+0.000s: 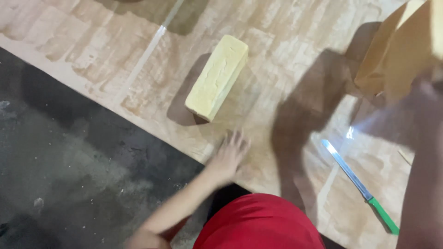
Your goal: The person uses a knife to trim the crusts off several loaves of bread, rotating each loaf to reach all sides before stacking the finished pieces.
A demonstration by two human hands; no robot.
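My left hand (228, 156) lies flat on a tan plastic sheet (115, 55) with its fingers spread and nothing in it. It is just below a pale yellow rectangular block (217, 77) that rests on the sheet, and is apart from it. My right arm rises along the right edge. My right hand (431, 85), blurred, grips a large tan slab (397, 50) lifted above the sheet at the top right. The slab throws a dark shadow (314, 115) on the sheet.
A long knife with a green handle (360, 184) lies on the sheet at the lower right, blade pointing up-left. Dark rough floor (69, 161) fills the left side. My knee in red cloth (258, 223) is at the bottom.
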